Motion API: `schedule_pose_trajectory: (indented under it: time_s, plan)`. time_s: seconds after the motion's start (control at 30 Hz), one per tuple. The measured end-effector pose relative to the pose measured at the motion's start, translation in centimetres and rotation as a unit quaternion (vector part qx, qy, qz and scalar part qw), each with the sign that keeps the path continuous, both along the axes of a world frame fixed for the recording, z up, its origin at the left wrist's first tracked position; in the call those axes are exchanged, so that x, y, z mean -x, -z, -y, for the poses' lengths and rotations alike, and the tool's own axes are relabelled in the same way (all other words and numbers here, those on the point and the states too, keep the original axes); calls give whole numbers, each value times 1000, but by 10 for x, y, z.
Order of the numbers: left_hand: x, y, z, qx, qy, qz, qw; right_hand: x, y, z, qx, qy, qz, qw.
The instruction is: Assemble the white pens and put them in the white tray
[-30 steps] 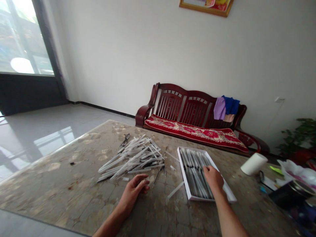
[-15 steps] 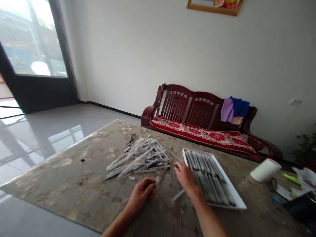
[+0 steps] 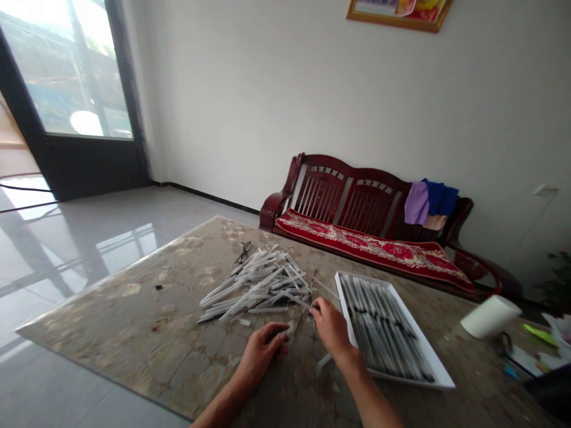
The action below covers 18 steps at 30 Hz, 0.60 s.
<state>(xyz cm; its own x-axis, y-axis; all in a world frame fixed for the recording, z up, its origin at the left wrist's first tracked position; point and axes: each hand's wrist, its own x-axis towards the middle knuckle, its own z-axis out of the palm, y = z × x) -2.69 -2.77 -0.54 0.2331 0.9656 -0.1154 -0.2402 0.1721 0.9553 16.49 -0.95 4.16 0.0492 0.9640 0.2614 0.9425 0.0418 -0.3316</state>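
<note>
A loose pile of slim translucent tubes (image 3: 259,282), some with dark parts, lies on the table. My right hand (image 3: 331,327) pinches the near end of a translucent tube (image 3: 297,301) at the pile's right edge. My left hand (image 3: 264,351) rests in front of the pile, thumb and fingers curled together; whether something small is between them is hidden. Between my hands lies a thin dark stick (image 3: 300,324). To the right, a white box (image 3: 422,330) holds rows of similar tubes with black parts. Another tube (image 3: 325,360) lies partly hidden beside my right wrist.
Black glasses (image 3: 243,252) lie behind the pile on the patterned table (image 3: 178,351). A white paper roll (image 3: 489,316) and assorted papers stand at the right. Beyond the table is a dark red wooden bench (image 3: 348,184) with a red floral cushion (image 3: 379,244).
My right hand has shifted slightly toward the pile and now pinches a tube there. My left hand stays curled nearly in place. The whole view has shifted a little.
</note>
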Motion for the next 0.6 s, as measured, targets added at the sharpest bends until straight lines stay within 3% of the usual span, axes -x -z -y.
schedule_pose_trajectory:
  time_s: [0.17, 0.27, 0.43, 0.6]
  plan:
    - [5, -9, -2, -1, -39, 41, 998, 30, 6, 31, 3, -119, -122, 985]
    - [7, -8, -4, 11, -76, 65, 995, 34, 7, 32, 10, -140, -133, 981]
    - [7, -3, -7, 52, -115, 103, 987, 16, 1, 13, 14, -136, 52, 989]
    - [7, -3, -10, 88, -129, 138, 978, 10, 4, -4, 12, -244, 278, 929]
